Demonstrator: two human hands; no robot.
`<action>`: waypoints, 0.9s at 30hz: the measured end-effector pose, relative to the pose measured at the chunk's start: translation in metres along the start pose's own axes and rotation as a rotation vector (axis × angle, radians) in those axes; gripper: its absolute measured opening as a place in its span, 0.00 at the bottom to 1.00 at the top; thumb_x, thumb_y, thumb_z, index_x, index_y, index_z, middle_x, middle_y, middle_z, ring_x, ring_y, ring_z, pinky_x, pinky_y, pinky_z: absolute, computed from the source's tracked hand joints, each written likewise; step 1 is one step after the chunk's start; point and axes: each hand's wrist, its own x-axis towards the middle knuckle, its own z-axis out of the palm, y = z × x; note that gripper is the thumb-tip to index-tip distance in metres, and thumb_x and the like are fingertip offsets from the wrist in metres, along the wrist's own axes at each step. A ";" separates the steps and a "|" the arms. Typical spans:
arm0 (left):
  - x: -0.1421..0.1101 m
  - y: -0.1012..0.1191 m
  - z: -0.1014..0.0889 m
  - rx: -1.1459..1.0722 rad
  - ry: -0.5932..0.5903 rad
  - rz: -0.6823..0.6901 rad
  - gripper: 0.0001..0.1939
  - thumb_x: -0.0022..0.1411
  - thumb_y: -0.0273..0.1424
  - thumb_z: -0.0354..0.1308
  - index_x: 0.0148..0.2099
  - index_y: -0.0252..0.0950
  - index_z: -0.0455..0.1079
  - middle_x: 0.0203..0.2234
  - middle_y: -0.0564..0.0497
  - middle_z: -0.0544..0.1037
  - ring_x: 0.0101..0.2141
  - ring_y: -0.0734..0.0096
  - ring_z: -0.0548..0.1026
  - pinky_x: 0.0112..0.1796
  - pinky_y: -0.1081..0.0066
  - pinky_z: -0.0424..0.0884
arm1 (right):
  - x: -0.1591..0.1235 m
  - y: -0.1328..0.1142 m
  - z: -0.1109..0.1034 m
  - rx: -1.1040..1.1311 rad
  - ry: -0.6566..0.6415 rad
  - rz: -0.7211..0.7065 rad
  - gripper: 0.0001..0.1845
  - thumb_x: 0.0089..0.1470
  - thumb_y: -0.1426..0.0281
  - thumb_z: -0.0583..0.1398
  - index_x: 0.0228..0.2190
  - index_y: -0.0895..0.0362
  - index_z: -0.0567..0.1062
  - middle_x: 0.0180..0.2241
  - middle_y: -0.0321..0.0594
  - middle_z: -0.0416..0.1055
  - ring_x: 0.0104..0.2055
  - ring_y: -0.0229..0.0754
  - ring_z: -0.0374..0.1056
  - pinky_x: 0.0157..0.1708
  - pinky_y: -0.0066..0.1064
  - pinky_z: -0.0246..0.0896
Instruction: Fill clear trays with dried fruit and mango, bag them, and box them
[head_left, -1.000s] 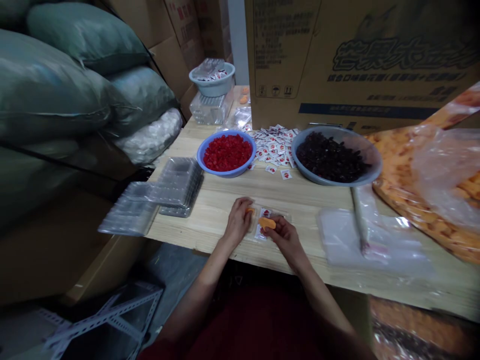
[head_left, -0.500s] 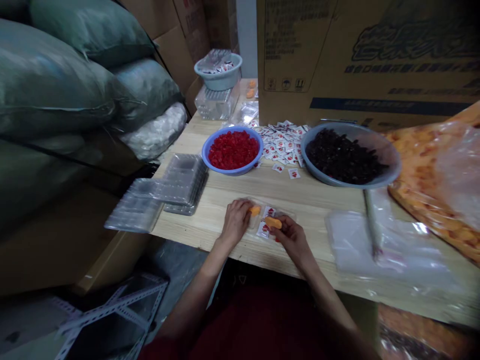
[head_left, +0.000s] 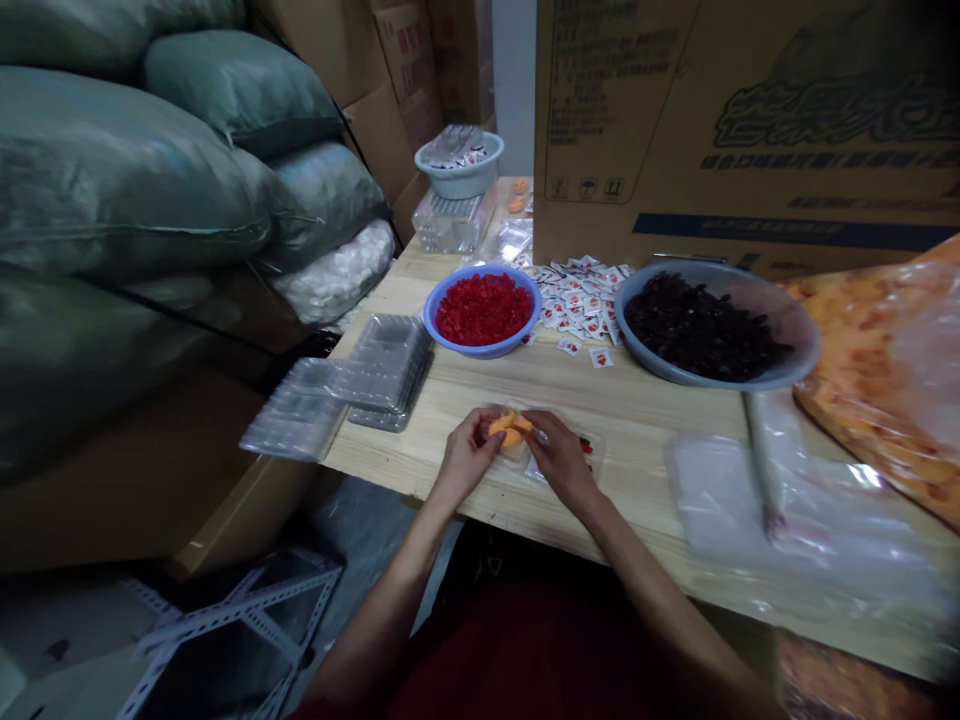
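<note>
My left hand [head_left: 466, 459] and my right hand [head_left: 561, 458] meet near the front edge of the wooden table [head_left: 465, 385]. Between their fingertips they pinch orange fruit pieces [head_left: 509, 427] over a clear plastic tray [head_left: 559, 455] with a small red-and-white sachet in it. Both hands have their fingers closed on the orange pieces. Behind them stand a blue bowl of red pieces [head_left: 483, 311] and a grey bowl of dark dried fruit [head_left: 714, 325]. A heap of small red-and-white sachets [head_left: 581, 295] lies between the two bowls.
Stacked clear trays [head_left: 386, 368] lie at the table's left, some overhanging the edge. Clear plastic bags [head_left: 780, 500] lie at the right, beside a bagged orange heap [head_left: 892, 380]. A large carton [head_left: 735, 120] stands behind. Green sacks [head_left: 135, 200] pile up left. Another bowl [head_left: 459, 165] sits far back.
My right hand has brought its orange piece leftward to meet the piece at my left hand; both hands now touch over the tray. The camera view has shifted a little.
</note>
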 end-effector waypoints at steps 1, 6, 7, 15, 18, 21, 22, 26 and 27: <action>-0.003 -0.002 0.000 0.082 0.037 0.010 0.14 0.60 0.34 0.62 0.47 0.36 0.71 0.33 0.51 0.78 0.30 0.72 0.73 0.34 0.72 0.69 | -0.001 0.002 0.001 -0.015 -0.003 -0.001 0.18 0.60 0.75 0.55 0.50 0.53 0.73 0.49 0.47 0.73 0.52 0.47 0.69 0.53 0.44 0.65; -0.018 -0.003 0.008 0.596 0.109 0.098 0.07 0.65 0.33 0.57 0.44 0.38 0.72 0.36 0.49 0.78 0.36 0.65 0.73 0.41 0.65 0.69 | -0.004 0.009 0.005 -0.139 -0.073 -0.027 0.17 0.62 0.77 0.52 0.48 0.55 0.75 0.50 0.49 0.72 0.54 0.48 0.67 0.56 0.46 0.64; -0.019 -0.002 0.009 0.709 0.124 0.136 0.07 0.66 0.33 0.56 0.44 0.38 0.72 0.37 0.48 0.78 0.39 0.62 0.72 0.43 0.62 0.68 | -0.003 0.010 0.006 -0.168 -0.097 -0.036 0.18 0.62 0.77 0.52 0.48 0.56 0.75 0.50 0.49 0.71 0.55 0.49 0.66 0.56 0.46 0.64; -0.009 -0.002 0.007 1.099 0.058 0.218 0.11 0.68 0.34 0.54 0.38 0.37 0.76 0.37 0.42 0.75 0.42 0.54 0.70 0.41 0.57 0.68 | 0.006 0.009 0.005 -0.248 -0.211 -0.001 0.17 0.59 0.80 0.53 0.43 0.58 0.78 0.47 0.51 0.74 0.52 0.50 0.68 0.54 0.46 0.65; -0.014 0.011 0.010 0.935 0.094 0.302 0.14 0.70 0.32 0.49 0.45 0.36 0.76 0.39 0.42 0.76 0.43 0.56 0.72 0.44 0.56 0.70 | 0.005 0.000 -0.007 -0.051 -0.074 0.102 0.15 0.61 0.74 0.55 0.46 0.56 0.78 0.49 0.49 0.74 0.53 0.49 0.69 0.56 0.46 0.63; -0.025 0.028 0.029 0.657 0.088 0.506 0.20 0.73 0.30 0.43 0.62 0.37 0.66 0.52 0.41 0.75 0.53 0.61 0.71 0.54 0.58 0.68 | -0.002 -0.016 -0.023 0.341 0.160 0.362 0.16 0.61 0.60 0.58 0.46 0.54 0.78 0.48 0.45 0.76 0.52 0.49 0.70 0.57 0.45 0.62; -0.029 0.031 0.039 0.619 0.013 0.596 0.22 0.73 0.31 0.42 0.65 0.38 0.61 0.57 0.41 0.72 0.58 0.62 0.68 0.57 0.58 0.66 | -0.005 -0.022 -0.028 0.520 0.190 0.477 0.19 0.61 0.55 0.58 0.46 0.53 0.78 0.47 0.44 0.77 0.52 0.49 0.71 0.57 0.45 0.62; -0.027 0.030 0.066 0.807 -0.288 0.753 0.33 0.69 0.47 0.49 0.71 0.41 0.52 0.67 0.44 0.59 0.69 0.53 0.50 0.66 0.45 0.47 | -0.018 -0.047 -0.051 1.074 0.054 0.771 0.31 0.59 0.42 0.52 0.49 0.49 0.77 0.51 0.43 0.76 0.55 0.49 0.71 0.57 0.46 0.63; -0.023 0.028 0.063 0.879 -0.257 0.704 0.33 0.68 0.48 0.51 0.70 0.42 0.53 0.68 0.44 0.58 0.69 0.49 0.47 0.65 0.41 0.42 | -0.021 -0.051 -0.057 1.078 0.025 0.771 0.31 0.59 0.41 0.51 0.50 0.48 0.76 0.53 0.42 0.74 0.56 0.50 0.70 0.58 0.47 0.63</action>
